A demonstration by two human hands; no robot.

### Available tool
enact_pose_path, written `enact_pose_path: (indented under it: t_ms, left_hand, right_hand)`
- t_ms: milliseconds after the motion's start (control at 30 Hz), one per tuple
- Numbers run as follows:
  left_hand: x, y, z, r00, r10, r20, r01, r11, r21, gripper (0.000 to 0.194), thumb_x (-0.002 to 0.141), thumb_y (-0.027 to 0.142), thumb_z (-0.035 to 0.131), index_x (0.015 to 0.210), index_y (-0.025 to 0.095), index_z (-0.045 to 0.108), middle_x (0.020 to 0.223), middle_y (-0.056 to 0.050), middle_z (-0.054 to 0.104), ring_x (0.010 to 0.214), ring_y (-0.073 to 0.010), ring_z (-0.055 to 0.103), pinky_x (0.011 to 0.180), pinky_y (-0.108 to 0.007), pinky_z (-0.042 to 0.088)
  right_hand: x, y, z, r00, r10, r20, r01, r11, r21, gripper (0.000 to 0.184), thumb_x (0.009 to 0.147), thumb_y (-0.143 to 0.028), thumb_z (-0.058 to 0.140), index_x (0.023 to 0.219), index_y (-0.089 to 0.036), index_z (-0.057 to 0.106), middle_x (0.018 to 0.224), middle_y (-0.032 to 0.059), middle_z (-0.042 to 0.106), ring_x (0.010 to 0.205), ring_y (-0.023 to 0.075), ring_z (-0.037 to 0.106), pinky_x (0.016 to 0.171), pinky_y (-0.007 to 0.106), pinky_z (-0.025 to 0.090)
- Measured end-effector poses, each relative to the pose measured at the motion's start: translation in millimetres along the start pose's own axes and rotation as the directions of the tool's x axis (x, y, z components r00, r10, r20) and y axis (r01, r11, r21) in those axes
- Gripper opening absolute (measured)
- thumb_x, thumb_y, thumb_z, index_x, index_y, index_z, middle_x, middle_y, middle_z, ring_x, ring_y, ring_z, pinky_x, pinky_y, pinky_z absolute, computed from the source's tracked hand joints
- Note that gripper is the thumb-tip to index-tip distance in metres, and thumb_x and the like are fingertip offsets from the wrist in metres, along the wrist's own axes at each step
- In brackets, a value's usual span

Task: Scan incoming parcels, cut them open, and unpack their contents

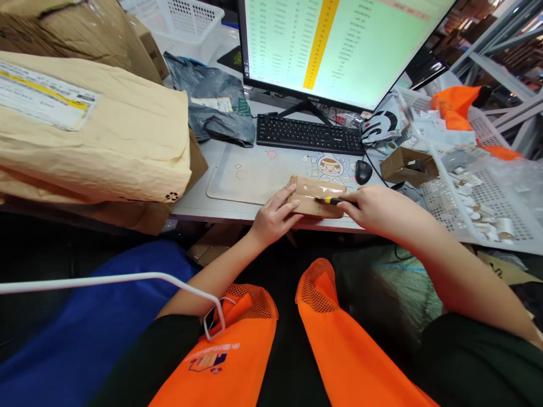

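A small brown cardboard box [314, 195] lies at the near edge of the desk [203, 198], partly on a pale desk mat [254, 175]. My left hand [274, 215] grips the box's left end, fingers curled over its top. My right hand [373, 206] is closed round a yellow and black utility knife [333, 200], whose tip rests across the top of the box along its taped seam.
A black keyboard [307, 134], a mouse [363, 171] and a monitor [339, 45] stand behind the box. Large padded brown parcels [102, 130] fill the left. White mesh baskets [479, 198] with small parts sit at the right, beside an open small carton [407, 165]. Grey poly bags [212, 102] lie behind.
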State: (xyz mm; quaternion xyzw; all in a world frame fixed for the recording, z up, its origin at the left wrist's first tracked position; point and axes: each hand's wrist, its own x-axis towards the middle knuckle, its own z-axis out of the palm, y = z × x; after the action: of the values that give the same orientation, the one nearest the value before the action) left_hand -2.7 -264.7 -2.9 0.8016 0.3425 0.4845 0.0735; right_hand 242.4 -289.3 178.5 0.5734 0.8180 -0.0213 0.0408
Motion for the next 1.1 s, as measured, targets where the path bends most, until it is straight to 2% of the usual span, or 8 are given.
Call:
enact_pose_path:
  t_ms: [233,433,567,700,767,867,967,1100]
  left_hand:
    - [61,2,1.6,0.962,0.083,0.258,-0.11,0.989,0.094,0.045,0.09,0.06,0.076,0.109,0.019,0.073,0.136,-0.019,0.066,0.142,-0.0419,0.054,0.122,-0.067,0.039]
    - [107,-6,6.1,0.85,0.102,0.517,-0.118,0.993,-0.001,0.094,0.074,0.052,0.093,0.153,0.019,0.053,0.154,-0.02,0.05,0.143,-0.0402,0.05,0.122,-0.056,0.044]
    - [105,-6,8.1,0.834,0.082,0.546,-0.108,0.994,0.017,0.096,0.073,0.048,0.094,0.155,0.021,0.053,0.151,-0.019,0.051,0.137,-0.0396,0.055,0.118,-0.053,0.048]
    - [111,-19,-5.7,0.807,-0.001,0.59,-0.038,0.998,0.054,0.095,0.076,0.052,0.09,0.158,0.022,0.053,0.154,-0.018,0.05,0.134,-0.0385,0.058,0.116,-0.049,0.05]
    - [121,-31,-17.6,0.77,0.033,0.637,-0.04,0.999,-0.005,0.094,0.076,0.053,0.088,0.159,0.025,0.052,0.156,-0.015,0.049,0.136,-0.036,0.057,0.118,-0.045,0.049]
    - [132,-40,-33.0,0.715,0.103,0.692,-0.09,0.994,-0.055,0.08,0.08,0.052,0.083,0.153,0.028,0.06,0.159,-0.011,0.049,0.147,-0.0368,0.048,0.125,-0.049,0.041]
    - [126,-16,-31.6,0.767,0.065,0.638,-0.13,0.99,0.057,0.058,0.085,0.046,0.077,0.139,0.025,0.07,0.163,-0.012,0.047,0.155,-0.0424,0.037,0.13,-0.061,0.03]
    - [94,40,0.8,0.907,-0.132,0.401,0.041,0.973,0.227,0.082,0.079,0.059,0.084,0.141,0.01,0.061,0.162,-0.029,0.043,0.154,-0.0568,0.032,0.122,-0.077,0.027]
  right_hand:
    - [-5,27,3,0.993,0.114,-0.002,-0.114,0.992,0.052,0.039,0.101,-0.047,0.056,0.105,-0.024,0.087,0.082,0.0095,0.08,0.073,0.0257,0.069,0.07,0.036,0.05]
    - [1,23,2,0.99,0.143,-0.015,-0.143,0.989,0.036,0.037,0.1,-0.048,0.059,0.099,-0.023,0.087,0.078,0.0105,0.078,0.07,0.0246,0.068,0.069,0.034,0.048]
    - [-18,40,5,0.987,0.146,-0.069,-0.147,0.989,-0.006,0.038,0.101,-0.049,0.058,0.106,-0.024,0.086,0.086,0.0118,0.08,0.077,0.0256,0.07,0.072,0.035,0.049]
    - [-49,99,8,0.913,0.407,-0.03,-0.407,0.907,-0.105,0.037,0.096,-0.047,0.07,0.09,-0.014,0.087,0.082,0.0198,0.077,0.073,0.0276,0.07,0.071,0.041,0.045]
    - [-59,124,20,0.891,0.453,0.021,-0.451,0.889,-0.079,0.034,0.097,-0.043,0.071,0.095,-0.014,0.087,0.084,0.0209,0.077,0.074,0.0278,0.07,0.072,0.042,0.045]
    - [-50,132,55,0.919,0.393,-0.018,-0.392,0.918,0.057,0.036,0.102,-0.04,0.062,0.118,-0.017,0.084,0.097,0.0189,0.079,0.085,0.0283,0.072,0.079,0.04,0.05]
    - [-15,114,100,0.906,0.404,-0.129,-0.374,0.905,0.204,0.043,0.1,-0.035,0.061,0.134,-0.014,0.075,0.108,0.0191,0.076,0.096,0.0285,0.072,0.091,0.042,0.056]
    - [23,81,138,0.874,0.39,-0.289,-0.25,0.872,0.42,0.049,0.098,-0.023,0.053,0.141,-0.007,0.067,0.129,0.0243,0.07,0.122,0.0306,0.067,0.108,0.048,0.053]
